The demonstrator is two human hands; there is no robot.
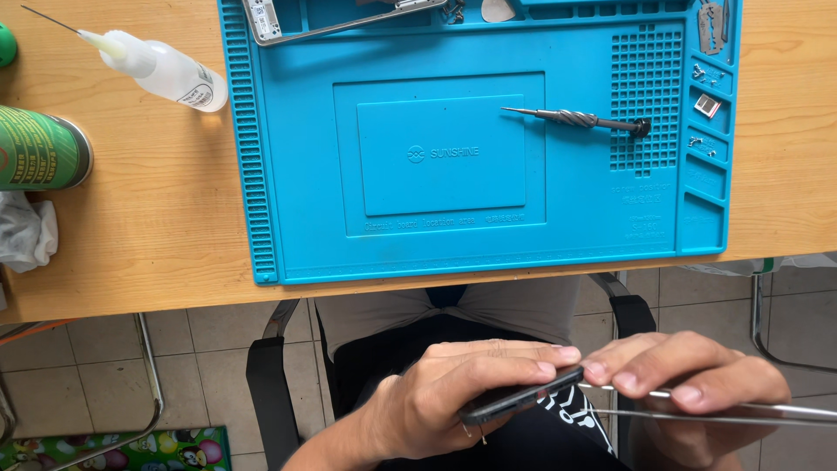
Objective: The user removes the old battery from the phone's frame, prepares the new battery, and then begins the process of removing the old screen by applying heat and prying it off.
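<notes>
While both hands work low over the lap, well below the desk edge, this is how it stands:

Left hand: the left hand (445,401) is curled shut around a thin dark slab-shaped phone (523,397), fingers laid over its top face, thumb underneath, holding it edge-on and a touch tilted.

Right hand: the right hand (689,384) is pinched closed on slim silver metal tweezers (741,412), whose two long arms run out to the right past the frame edge; the tips sit right at the phone's near corner, just under the left fingertips.

Phone position: off the mat entirely, held in the air between both hands above the black-clad lap.

Step in hand: by my reading, fine work at the phone's edge with the tweezers, either picking at or seating something tiny there; the exact spot is hidden by fingers.

Next move calls for: a steady left grip and a small, controlled tweezer motion, since nothing supports the phone from below.

Far from the hands: a bright blue silicone work mat (288,174) on the pale wooden desk (131,218), with a grey twisted-grip precision screwdriver (580,119) lying on it.

Far left of the hands: a clear plastic needle-tip squeeze bottle (166,70), a green can (39,148) and a crumpled white cloth (26,231).
</notes>
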